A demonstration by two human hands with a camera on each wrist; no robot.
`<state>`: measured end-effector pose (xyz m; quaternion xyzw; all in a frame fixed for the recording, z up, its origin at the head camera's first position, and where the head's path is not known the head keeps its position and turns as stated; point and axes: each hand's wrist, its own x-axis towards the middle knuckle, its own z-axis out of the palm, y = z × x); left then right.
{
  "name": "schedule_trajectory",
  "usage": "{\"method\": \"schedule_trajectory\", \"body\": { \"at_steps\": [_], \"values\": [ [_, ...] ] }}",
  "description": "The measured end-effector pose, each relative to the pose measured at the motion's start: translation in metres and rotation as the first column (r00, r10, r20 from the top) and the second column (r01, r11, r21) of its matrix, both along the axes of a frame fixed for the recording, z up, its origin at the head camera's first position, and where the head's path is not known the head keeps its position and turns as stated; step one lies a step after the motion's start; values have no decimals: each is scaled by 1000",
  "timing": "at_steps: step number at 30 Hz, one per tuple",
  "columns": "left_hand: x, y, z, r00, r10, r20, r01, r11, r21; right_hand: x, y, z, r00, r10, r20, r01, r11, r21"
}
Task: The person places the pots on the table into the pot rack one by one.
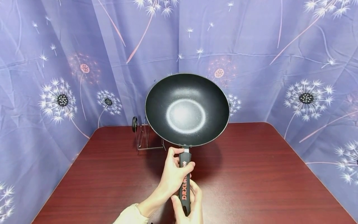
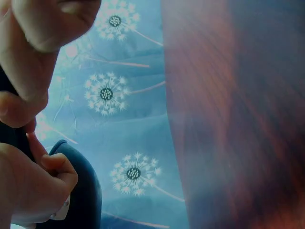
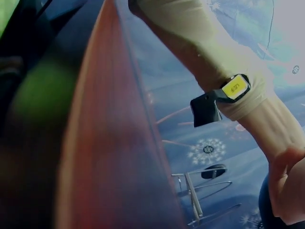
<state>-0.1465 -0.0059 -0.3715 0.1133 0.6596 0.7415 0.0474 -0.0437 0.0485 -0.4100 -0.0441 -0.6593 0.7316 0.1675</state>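
Observation:
A black wok (image 1: 187, 105) is held up over the table, its dark inside facing me and its long handle (image 1: 184, 186) pointing down toward me. My left hand (image 1: 176, 171) grips the upper handle close to the pan, thumb laid across the front. Lower down, my right hand (image 1: 191, 203) holds the handle's end, with the thumb on one side and fingers on the other. Orange-red lettering runs along the handle, partly covered by the left thumb. The left wrist view shows part of the wok (image 2: 83, 181) beside the hands.
Behind the wok, to the left, a wire rack (image 1: 149, 147) with a black round knob or wheel (image 1: 135, 124) stands on the reddish-brown table (image 1: 251, 174). Blue dandelion-print curtains (image 1: 251, 37) enclose the sides and back. A wrist device (image 3: 234, 88) sits on the left sleeve.

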Motion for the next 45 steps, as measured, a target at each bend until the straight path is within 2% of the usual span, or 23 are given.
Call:
{"method": "schedule_trajectory", "body": {
  "at_steps": [4,7,10,13,16,20,32,40,45],
  "values": [
    [0,1,0,999,23,-28,-23,1000,-4,-1,0,1,995,-75,-60,85,978,189],
    [1,1,0,998,39,-49,-39,999,-18,-2,0,2,993,-102,-55,112,969,219],
    [5,1,0,997,44,-56,-46,998,-35,-3,-2,-2,988,-130,-79,142,974,174],
    [9,2,0,998,29,-54,-32,998,-45,-3,-5,-9,978,-149,-145,165,980,110],
    [12,3,1,999,18,-51,-20,999,-44,-2,-5,-16,967,-131,-217,143,989,39],
    [14,3,3,998,18,-57,-21,999,-37,-1,-3,-19,968,-103,-227,101,995,-20],
    [20,-1,5,997,38,-64,-40,999,-31,0,2,-19,966,-28,-259,-1,994,-109],
    [22,-3,5,994,71,-84,-69,997,25,0,1,-17,944,-8,-330,-32,993,-117],
    [25,-5,6,991,74,-110,-68,996,50,2,2,-16,949,17,-315,-61,990,-129]
  ]
}}
